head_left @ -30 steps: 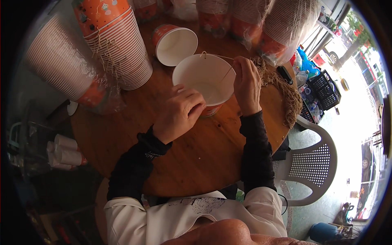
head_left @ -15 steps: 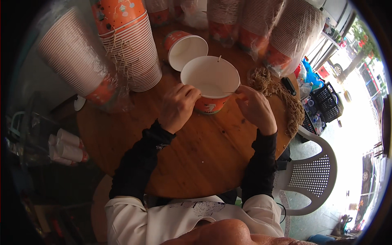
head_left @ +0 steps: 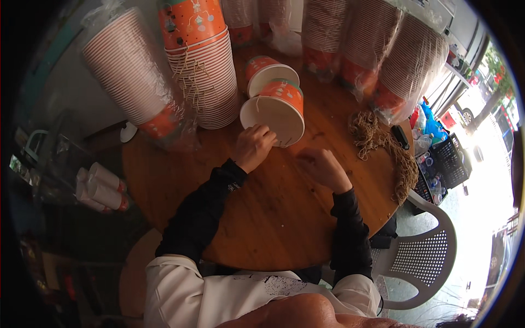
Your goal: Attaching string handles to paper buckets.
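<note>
An orange printed paper bucket (head_left: 273, 119) with a white inside lies tipped on the wooden table, its mouth turned toward me. My left hand (head_left: 256, 147) is closed in a pinch on the near left of its rim. Short thin strands show at the rim beside those fingers. To the right, apart from the bucket, my right hand (head_left: 327, 169) hovers over the table with its fingers curled together. Its fingertips are dark and slightly blurred, so anything between them is hidden. Behind the tipped bucket rests a second paper bucket (head_left: 261, 66), partly covered.
A tall bucket stack (head_left: 210, 76) draped with strings stands at back left, beside a plastic-wrapped stack (head_left: 128, 68). More wrapped stacks (head_left: 413, 60) line the back right. Tan strings (head_left: 404, 167) lie along the right edge, near a dark object (head_left: 400, 136). A plastic chair (head_left: 421, 254) stands at right.
The bucket has tipped from upright to mouth toward me. My right hand has left its rim and come nearer to me; my left hand keeps hold. The whole view has shifted slightly.
</note>
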`<move>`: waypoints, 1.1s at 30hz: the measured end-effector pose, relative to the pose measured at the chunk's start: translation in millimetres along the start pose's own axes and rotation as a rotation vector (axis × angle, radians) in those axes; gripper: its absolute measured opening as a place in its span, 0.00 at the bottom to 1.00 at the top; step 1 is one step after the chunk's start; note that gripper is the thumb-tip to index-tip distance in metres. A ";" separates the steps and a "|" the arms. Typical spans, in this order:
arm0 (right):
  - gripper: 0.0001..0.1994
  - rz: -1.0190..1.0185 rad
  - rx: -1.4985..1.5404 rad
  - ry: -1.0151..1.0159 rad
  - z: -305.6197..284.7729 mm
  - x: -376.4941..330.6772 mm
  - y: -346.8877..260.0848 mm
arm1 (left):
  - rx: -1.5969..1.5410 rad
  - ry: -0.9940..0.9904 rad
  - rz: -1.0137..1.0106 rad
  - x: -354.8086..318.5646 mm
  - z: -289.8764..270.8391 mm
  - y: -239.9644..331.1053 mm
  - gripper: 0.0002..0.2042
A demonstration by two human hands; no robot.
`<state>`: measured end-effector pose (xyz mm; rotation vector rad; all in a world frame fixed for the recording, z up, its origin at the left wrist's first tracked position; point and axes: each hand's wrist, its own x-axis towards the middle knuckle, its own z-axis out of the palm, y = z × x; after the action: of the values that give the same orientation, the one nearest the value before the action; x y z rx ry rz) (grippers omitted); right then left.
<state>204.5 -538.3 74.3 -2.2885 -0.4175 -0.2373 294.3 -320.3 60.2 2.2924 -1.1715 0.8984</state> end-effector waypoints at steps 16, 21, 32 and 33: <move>0.11 0.299 0.751 0.604 -7.0 35.3 -12.8 | 0.027 0.092 0.126 2.3 -15.0 5.4 0.06; 0.10 -0.047 0.922 0.759 -31.9 16.0 -33.6 | -0.042 0.396 0.140 63.9 -54.8 -1.6 0.07; 0.10 0.048 0.941 0.658 -6.6 11.1 -18.0 | -1.248 0.813 -0.689 153.6 -193.9 -169.8 0.10; 0.10 0.051 0.940 0.661 -7.3 10.5 -15.6 | -1.255 0.806 -0.767 146.2 -182.1 -172.9 0.10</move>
<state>208.1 -531.3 92.8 -1.2024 -0.0763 -0.5989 435.9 -193.8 280.1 0.9739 -0.2252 0.4320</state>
